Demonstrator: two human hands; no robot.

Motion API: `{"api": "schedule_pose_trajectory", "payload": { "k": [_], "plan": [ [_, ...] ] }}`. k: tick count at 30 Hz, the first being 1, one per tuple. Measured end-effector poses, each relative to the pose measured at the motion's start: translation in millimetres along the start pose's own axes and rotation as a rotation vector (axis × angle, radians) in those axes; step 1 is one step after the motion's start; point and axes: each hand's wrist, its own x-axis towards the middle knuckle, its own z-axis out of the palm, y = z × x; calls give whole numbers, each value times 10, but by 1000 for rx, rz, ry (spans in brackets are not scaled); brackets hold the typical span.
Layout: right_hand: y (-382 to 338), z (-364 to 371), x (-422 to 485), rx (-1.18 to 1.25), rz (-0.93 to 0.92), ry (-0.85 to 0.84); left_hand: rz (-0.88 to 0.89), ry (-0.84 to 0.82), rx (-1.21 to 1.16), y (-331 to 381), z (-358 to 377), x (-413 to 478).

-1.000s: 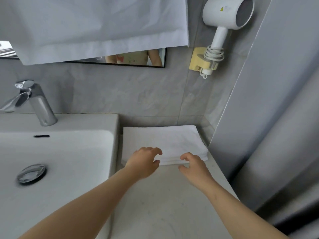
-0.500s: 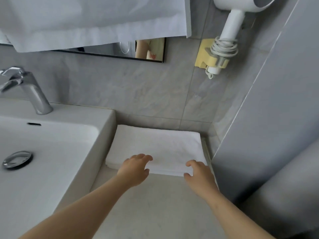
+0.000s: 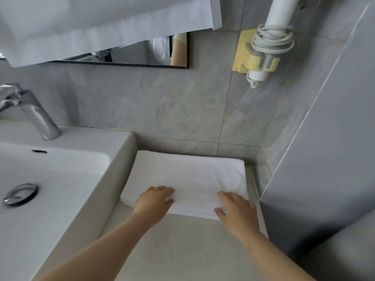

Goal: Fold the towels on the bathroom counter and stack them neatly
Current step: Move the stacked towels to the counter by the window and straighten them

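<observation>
Head view: both hands have moved from the near edge onto the folded white terry towel (image 3: 188, 179), which lies on the pale table right of the white ceramic basin (image 3: 121, 151). Left hand (image 3: 153, 203) and right hand (image 3: 235, 207) press flat, grip relaxed, holding nothing; likely smoothing the finished stack.

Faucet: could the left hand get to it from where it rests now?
Probably yes. The left hand rests on the folded towel; only the open sink basin lies between it and the faucet.

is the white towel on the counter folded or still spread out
Folded: the white towel lies as a compact rectangle with stacked layers showing along its near edge, where the left hand and right hand rest.
</observation>
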Motion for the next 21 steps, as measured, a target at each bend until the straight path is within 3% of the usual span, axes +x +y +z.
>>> {"api": "schedule_pose_trajectory", "payload": {
  "k": [13, 21],
  "plan": [
    [-50, -7, 59, -78, -21, -36, 77, 35, 37, -93, 39, 63],
    [-56, 21, 18, -133, -4, -36, 68, -170, 387, 152, -40, 96]
  ]
}}
